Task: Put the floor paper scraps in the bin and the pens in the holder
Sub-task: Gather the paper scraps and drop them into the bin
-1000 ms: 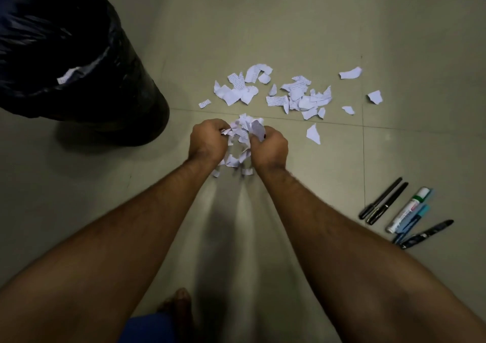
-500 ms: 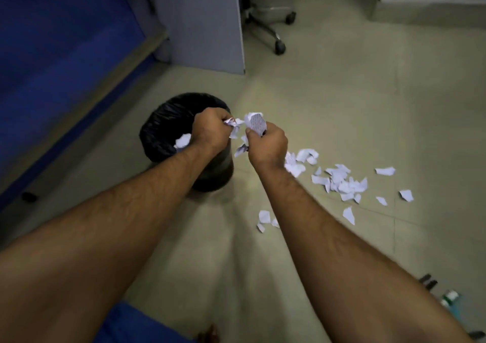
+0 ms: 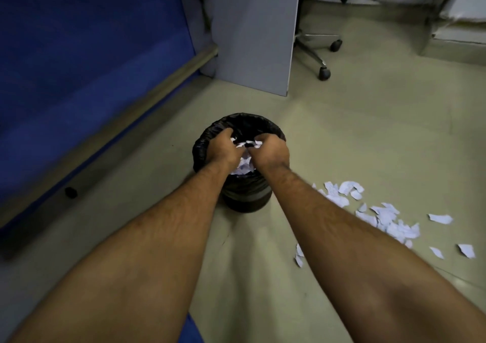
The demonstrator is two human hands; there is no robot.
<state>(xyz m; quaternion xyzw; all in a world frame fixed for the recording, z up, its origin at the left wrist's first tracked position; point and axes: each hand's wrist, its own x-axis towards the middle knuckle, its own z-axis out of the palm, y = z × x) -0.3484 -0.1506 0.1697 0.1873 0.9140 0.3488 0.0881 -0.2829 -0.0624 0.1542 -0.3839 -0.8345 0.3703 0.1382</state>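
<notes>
Both hands over black-lined bin [image 3: 238, 198]; left hand [image 3: 222, 149] and right hand [image 3: 271, 152] side by side, fingers curled, clutching a wad of paper scraps [image 3: 243, 165] between them above the bin mouth; more loose scraps [image 3: 386, 218] lie on floor right of bin; pens out of view.

- The bin [image 3: 246, 195], lined with a black bag, stands on the floor [image 3: 368, 132].
- Left hand [image 3: 223, 149] and right hand [image 3: 272, 150] sit side by side over the bin's mouth, fingers curled round a bunch of paper scraps [image 3: 244, 164].
- Loose scraps [image 3: 389, 219] lie on the floor right of the bin.
- A grey panel [image 3: 257, 35] stands beyond the bin.
- A chair base [image 3: 320, 53] is beyond the bin, to its right.
</notes>
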